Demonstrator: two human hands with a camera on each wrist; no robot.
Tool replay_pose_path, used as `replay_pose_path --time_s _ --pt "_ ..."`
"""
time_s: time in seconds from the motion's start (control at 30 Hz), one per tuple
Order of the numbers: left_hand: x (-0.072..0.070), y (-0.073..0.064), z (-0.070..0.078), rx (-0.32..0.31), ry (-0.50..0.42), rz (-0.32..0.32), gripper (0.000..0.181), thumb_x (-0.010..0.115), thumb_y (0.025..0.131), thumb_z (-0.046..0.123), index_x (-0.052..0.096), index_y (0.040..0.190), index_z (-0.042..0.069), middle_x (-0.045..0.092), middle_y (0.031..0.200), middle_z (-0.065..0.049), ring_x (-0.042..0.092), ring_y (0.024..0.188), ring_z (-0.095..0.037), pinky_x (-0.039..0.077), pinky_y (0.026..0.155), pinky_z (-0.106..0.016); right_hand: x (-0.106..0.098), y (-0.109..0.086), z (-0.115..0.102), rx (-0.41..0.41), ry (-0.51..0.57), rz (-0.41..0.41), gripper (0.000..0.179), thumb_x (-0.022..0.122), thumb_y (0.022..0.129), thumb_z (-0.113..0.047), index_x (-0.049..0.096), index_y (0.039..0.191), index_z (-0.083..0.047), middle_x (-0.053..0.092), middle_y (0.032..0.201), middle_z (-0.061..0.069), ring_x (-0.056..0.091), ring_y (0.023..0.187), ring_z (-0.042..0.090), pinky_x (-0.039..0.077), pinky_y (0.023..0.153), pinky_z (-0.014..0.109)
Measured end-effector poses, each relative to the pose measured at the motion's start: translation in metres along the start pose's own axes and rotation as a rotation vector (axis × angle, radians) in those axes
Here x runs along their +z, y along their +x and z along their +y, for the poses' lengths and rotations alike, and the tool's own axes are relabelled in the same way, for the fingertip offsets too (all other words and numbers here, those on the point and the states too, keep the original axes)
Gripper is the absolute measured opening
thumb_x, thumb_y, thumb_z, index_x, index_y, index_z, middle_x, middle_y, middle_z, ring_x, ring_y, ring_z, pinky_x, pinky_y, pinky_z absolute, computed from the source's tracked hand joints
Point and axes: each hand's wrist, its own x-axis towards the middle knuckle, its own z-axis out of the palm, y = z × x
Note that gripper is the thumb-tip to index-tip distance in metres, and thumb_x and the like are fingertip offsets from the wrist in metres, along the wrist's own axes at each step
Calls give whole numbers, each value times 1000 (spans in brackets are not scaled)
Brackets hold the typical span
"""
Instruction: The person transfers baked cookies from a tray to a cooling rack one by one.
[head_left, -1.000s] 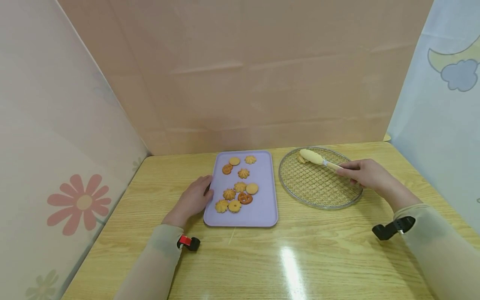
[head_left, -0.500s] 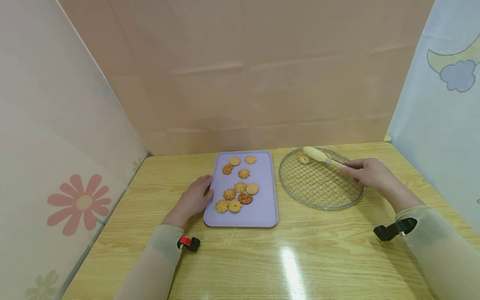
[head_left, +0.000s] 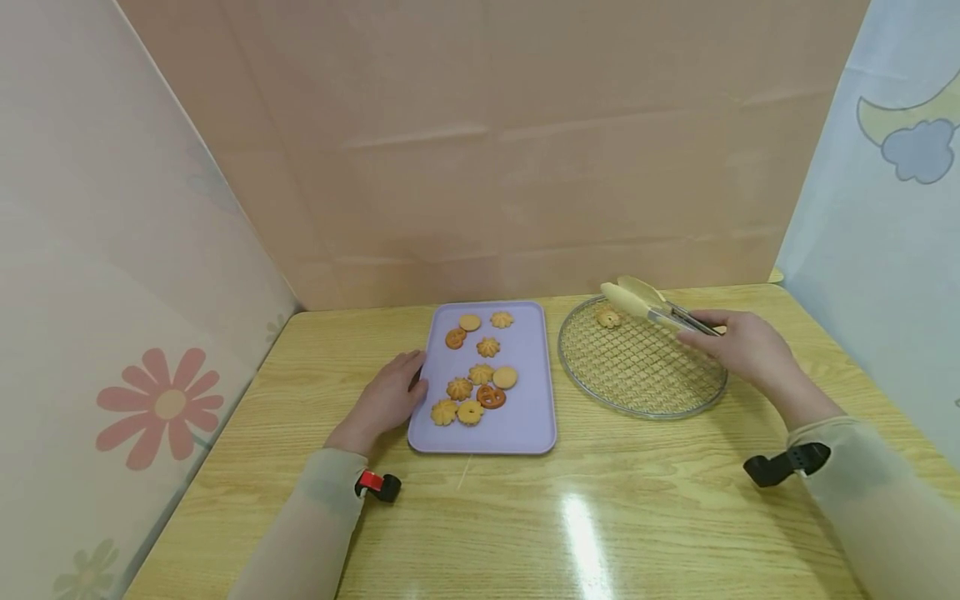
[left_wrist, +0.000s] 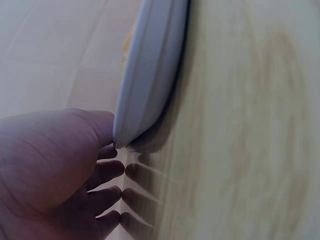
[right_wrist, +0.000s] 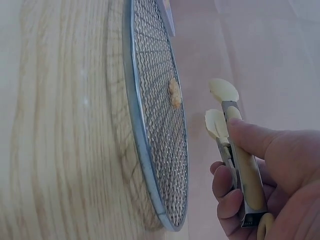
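My right hand (head_left: 750, 346) grips a pair of tongs (right_wrist: 245, 165) with pale yellow tips, thumb on one arm and fingers curled on the other. The tips stand apart above the far part of a round wire rack (head_left: 641, 375). One flower-shaped cookie (head_left: 608, 315) lies on the rack, just below the tips, not between them. My left hand (head_left: 386, 396) is at the left edge of a purple tray (head_left: 521, 425). Its thumb touches the tray's rim, and the other fingertips rest on the table, as the left wrist view shows.
Several cookies lie on the tray, among them flower-shaped ones, plain round biscuits (head_left: 505, 377) and brown pretzels (head_left: 491, 397). The wooden table (head_left: 510, 525) meets a brown backdrop (head_left: 525, 167) behind, with printed side panels (head_left: 165, 292) left and right.
The tongs have lifted off the rack and their tips have spread, leaving the flower-shaped cookie lying there. My left hand and the tray have stayed put.
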Motion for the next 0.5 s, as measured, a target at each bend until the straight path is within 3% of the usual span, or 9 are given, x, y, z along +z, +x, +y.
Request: replay_pose_path --time_s 0.1,0.3,0.5 --pt "-1 0 0 -10 -2 -8 60 58 115 21 41 169 0 41 174 -19 29 164 -42 25 134 -57 3 0 -5 -19 -26 33 85 65 106 -65 55 160 -1 59 82 11 47 69 26 37 61 39" --pt "-2 -1 1 -17 -7 -15 61 58 115 22 40 169 0 40 174 -19 28 165 -41 24 134 -56 8 1 -20 -53 -33 73 82 69 104 -63 56 160 -5 71 107 23 54 77 29 39 62 39" --pt "-1 -1 1 -10 -4 -13 60 58 115 21 41 168 -1 41 174 -20 29 164 -43 25 134 -57 14 4 -34 -103 -15 103 75 74 104 -56 59 159 -8 72 108 20 56 79 29 40 63 39"
